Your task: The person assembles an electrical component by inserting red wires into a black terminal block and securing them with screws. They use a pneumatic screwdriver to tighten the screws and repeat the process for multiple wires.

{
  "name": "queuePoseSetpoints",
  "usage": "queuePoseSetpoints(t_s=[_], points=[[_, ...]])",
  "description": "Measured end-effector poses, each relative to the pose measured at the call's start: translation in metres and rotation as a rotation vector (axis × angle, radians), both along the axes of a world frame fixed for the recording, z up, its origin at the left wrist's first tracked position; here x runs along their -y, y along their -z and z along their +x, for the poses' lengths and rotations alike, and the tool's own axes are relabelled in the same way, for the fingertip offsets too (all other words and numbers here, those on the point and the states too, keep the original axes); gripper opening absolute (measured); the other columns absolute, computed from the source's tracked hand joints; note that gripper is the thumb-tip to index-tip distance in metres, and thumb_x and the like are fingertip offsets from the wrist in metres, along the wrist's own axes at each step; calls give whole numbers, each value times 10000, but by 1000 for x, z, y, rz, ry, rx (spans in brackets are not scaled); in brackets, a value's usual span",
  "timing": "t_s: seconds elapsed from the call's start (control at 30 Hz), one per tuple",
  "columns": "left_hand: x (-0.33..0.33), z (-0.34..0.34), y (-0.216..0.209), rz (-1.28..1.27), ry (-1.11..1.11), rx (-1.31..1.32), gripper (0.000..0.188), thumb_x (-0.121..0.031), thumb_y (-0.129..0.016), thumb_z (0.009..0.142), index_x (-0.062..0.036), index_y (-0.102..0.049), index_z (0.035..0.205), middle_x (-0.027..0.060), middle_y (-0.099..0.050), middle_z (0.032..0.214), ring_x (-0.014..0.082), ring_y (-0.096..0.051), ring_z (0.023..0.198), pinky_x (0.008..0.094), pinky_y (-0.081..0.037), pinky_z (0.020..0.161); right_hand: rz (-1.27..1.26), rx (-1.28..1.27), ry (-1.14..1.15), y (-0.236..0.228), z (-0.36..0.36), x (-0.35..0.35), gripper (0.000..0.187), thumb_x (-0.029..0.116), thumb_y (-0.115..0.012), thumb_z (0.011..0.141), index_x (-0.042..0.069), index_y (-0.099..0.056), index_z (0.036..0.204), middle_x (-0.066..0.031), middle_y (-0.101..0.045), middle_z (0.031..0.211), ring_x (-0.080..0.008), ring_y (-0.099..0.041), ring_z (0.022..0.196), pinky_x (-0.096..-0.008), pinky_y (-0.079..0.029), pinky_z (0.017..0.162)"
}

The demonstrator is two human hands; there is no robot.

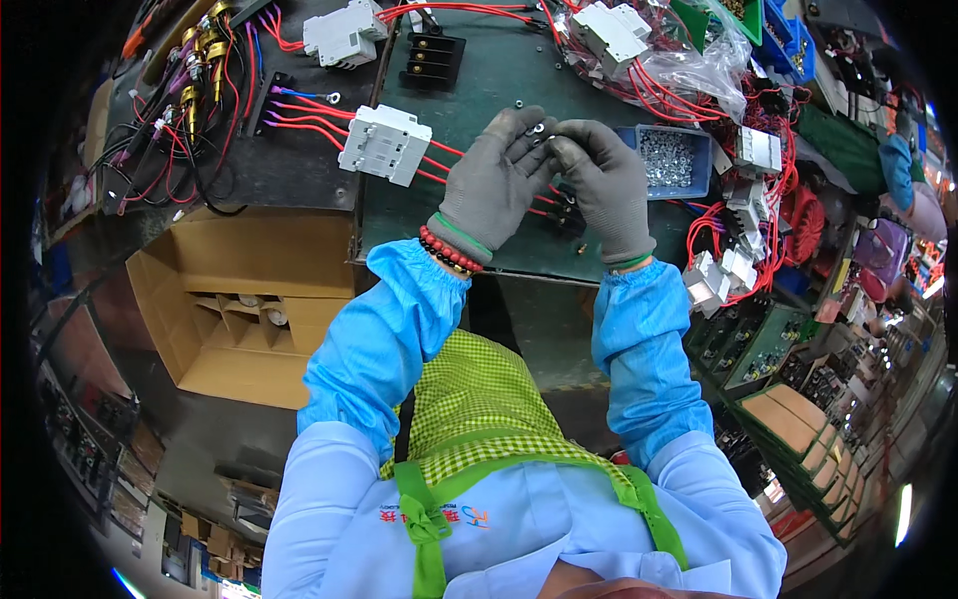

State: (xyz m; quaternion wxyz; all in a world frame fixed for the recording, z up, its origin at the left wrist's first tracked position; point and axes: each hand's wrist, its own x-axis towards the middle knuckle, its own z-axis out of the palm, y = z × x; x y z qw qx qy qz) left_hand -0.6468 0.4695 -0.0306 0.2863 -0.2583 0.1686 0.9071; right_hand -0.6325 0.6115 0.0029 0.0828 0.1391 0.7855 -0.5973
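My left hand (489, 185), in a grey glove, is turned palm up with its fingers curled. Small shiny metal pieces, which look like nuts or washers (539, 129), lie at its fingers. Close beside it, my gloved right hand (605, 185) has thumb and forefinger pinched together; what is between them is too small to name. Below the hands, red wires run from a white circuit breaker (386, 145) to a dark part largely hidden by the gloves. A blue bin (704, 165) of small metal hardware stands just right of my right hand. One loose nut (518, 104) lies beyond the left fingertips.
More wired breakers (342, 34) lie at the back left, near a black terminal block (433, 60). Others (611, 30) sit by a clear plastic bag (714, 70), and several (738, 268) hang at the right table edge. An open cardboard box (239, 349) stands below left.
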Motion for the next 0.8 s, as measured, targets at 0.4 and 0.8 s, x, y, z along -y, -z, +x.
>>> queuePoseSetpoints(t_s=[0.4,0.8], points=[[-5,3,-3,92,-50,65,525,-431,-457,1009,21,-484,1276,183,-538,1252,286,-539,1174,439,-461,1036,95,-193,116,-4,11,-1,207,77,-646,897,14,-677,1091,-79,-674,943,-129,-621,811,-260,-509,723],[1,14,1,244,105,-70,644,-517,-437,999,37,-429,1329,162,-507,1284,279,-534,1178,421,-441,1036,638,-341,-172,-11,7,-5,167,107,-693,825,62,-698,985,-130,-601,990,-297,-616,903,-385,-510,766]])
